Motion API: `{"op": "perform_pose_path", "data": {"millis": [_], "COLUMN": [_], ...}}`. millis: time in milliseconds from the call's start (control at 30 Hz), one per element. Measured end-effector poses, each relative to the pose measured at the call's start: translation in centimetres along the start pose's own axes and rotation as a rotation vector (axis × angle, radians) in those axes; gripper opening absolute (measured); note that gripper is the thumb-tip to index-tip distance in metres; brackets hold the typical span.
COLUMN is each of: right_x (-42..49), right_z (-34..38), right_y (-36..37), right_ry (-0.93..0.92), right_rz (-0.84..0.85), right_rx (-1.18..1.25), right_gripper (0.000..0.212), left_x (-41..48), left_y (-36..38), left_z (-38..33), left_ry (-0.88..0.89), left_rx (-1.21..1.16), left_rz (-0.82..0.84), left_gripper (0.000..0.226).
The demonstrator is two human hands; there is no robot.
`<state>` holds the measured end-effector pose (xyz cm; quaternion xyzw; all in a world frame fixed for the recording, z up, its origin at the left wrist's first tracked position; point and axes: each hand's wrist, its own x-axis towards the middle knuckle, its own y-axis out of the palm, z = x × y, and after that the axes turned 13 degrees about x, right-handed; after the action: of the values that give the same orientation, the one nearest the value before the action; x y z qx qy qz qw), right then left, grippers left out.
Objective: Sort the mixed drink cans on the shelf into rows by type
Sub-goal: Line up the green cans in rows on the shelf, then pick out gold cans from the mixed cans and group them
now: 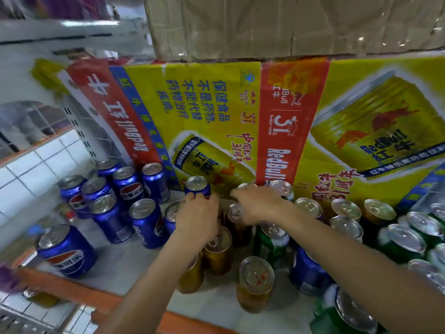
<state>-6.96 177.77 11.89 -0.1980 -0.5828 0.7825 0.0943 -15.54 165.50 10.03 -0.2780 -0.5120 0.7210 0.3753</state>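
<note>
Several blue Pepsi cans stand grouped on the left of the white shelf. My left hand grips one more blue can near the back, fingers curled round its side. My right hand lies over the tops of cans in the middle, its fingers spread over a can top; whether it holds one is hidden. Gold cans stand in front, under my arms. Green cans stand in the middle and on the right, and a blue can stands among them.
A large yellow and red Red Bull carton forms a wall behind the cans, with a brown cardboard box on top. A white tiled wall closes the left side. The shelf's orange front edge runs below.
</note>
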Motion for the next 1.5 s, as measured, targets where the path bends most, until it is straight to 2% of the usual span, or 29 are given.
{"op": "perform_pose_path", "data": {"millis": [100, 233, 400, 500, 633, 700, 767, 867, 933, 1033, 1133, 1333, 1500], "right_x": [0.4, 0.0, 0.0, -0.6, -2.8, -4.6, -6.9, -11.6, -14.8, -19.3, -24.6, -37.2, -48.2], "right_z": [0.9, 1.3, 1.1, 1.1, 0.4, -0.5, -1.6, -3.3, -4.6, -7.0, -9.7, -16.0, -21.1], "right_y": [0.2, 1.2, 1.8, 1.0, -1.8, -3.6, -5.0, -6.4, -6.7, -6.5, -6.1, -4.4, -2.2], "right_ry": [0.037, 0.093, 0.109, 0.135, 0.130, 0.101, 0.071, 0.056, 0.042, 0.062, 0.106, 0.238, 0.356], "right_rz": [0.037, 0.118, 0.061, 0.018, -0.189, -0.282, -0.338, -0.442, -0.535, -0.666, -0.764, -0.926, -1.066], "right_rx": [-0.090, -0.076, 0.021, 0.040, 0.116, 0.249, 0.402, 0.730, 0.858, 0.923, 0.946, 1.005, 1.003], "right_gripper": [0.047, 0.066, 0.061, 0.056, 0.058, 0.060, 0.064, 0.071, 0.076, 0.079, 0.078, 0.078, 0.071], "left_x": [0.7, 2.3, 3.8, 3.5, 2.6, 1.9, 1.1, -0.5, -1.4, -2.4, -3.9, -8.1, -12.0], "left_y": [-0.3, -0.7, -0.8, -1.0, -3.2, -5.6, -7.9, -10.5, -11.7, -13.2, -15.0, -18.6, -20.6], "left_z": [-0.8, -1.2, -0.4, 0.1, 1.1, 1.5, 1.3, -0.2, -2.2, -6.4, -11.5, -24.0, -35.6], "left_ry": [-0.017, -0.025, -0.013, 0.004, 0.045, 0.092, 0.142, 0.191, 0.208, 0.225, 0.296, 0.489, 0.634], "left_rx": [0.105, 0.235, 0.170, 0.047, -0.134, -0.215, -0.379, -0.616, -0.709, -0.795, -0.845, -0.983, -1.035], "left_rz": [0.027, 0.099, 0.182, 0.108, -0.150, -0.272, -0.306, -0.339, -0.394, -0.484, -0.517, -0.402, -0.313], "left_gripper": [0.036, 0.034, 0.038, 0.040, 0.031, 0.029, 0.032, 0.052, 0.059, 0.069, 0.060, 0.044, 0.065]}}
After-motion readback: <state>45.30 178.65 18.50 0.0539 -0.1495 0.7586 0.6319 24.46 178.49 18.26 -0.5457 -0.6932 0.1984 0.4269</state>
